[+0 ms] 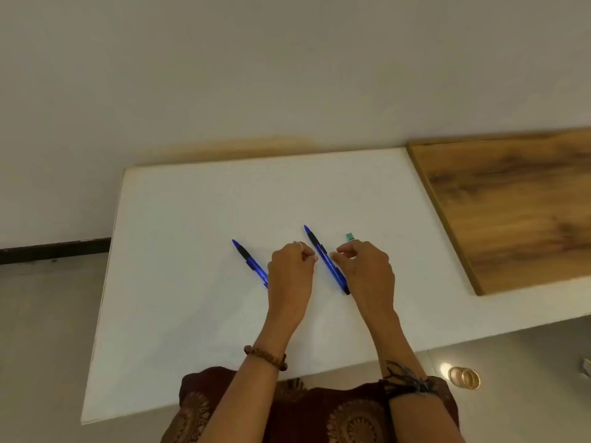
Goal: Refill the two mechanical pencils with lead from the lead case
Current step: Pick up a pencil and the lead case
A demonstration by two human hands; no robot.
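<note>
Two blue mechanical pencils lie on the white table (192, 298), tips pointing away to the left. My left hand (289, 273) covers the back end of the left pencil (248, 260). The right pencil (323, 257) lies between my two hands. The fingertips of my left hand are close to that pencil's left side, loosely curled, with nothing visible in them. My right hand (367, 270) hovers at its right side, thumb and fingers loosely curled and slightly apart. The small green lead case (350, 237) lies just beyond my right hand, partly hidden by it.
A wooden board (511, 212) covers the table's far right part. A pale wall rises behind the table. On the floor at the lower right sits a small round golden object (464, 377). My patterned dark-red clothing shows at the table's near edge.
</note>
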